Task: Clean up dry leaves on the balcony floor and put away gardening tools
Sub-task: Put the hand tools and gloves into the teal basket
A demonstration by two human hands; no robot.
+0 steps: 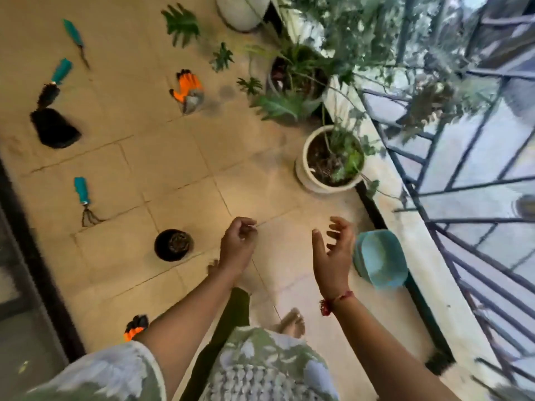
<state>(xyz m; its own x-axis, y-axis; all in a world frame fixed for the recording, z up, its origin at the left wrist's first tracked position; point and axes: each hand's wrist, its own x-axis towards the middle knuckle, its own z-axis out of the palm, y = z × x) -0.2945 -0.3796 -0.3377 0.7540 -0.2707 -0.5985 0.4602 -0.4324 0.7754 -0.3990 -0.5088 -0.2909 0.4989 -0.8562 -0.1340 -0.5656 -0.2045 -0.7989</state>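
Teal-handled tools lie scattered on the tan tiled floor: a small rake at left, a trowel above a black trowel blade or scoop, and a thin weeder far left. An orange and grey glove lies mid-floor; a second orange glove peeks out beside my left arm. A teal dustpan leans at the right wall. My left hand hovers with fingers curled, nothing visibly in it. My right hand is spread, beside the dustpan without touching it.
A small black pot stands left of my left hand. A white planter and further potted plants line the right ledge under a metal railing. A dark door frame bounds the left. My bare feet are below.
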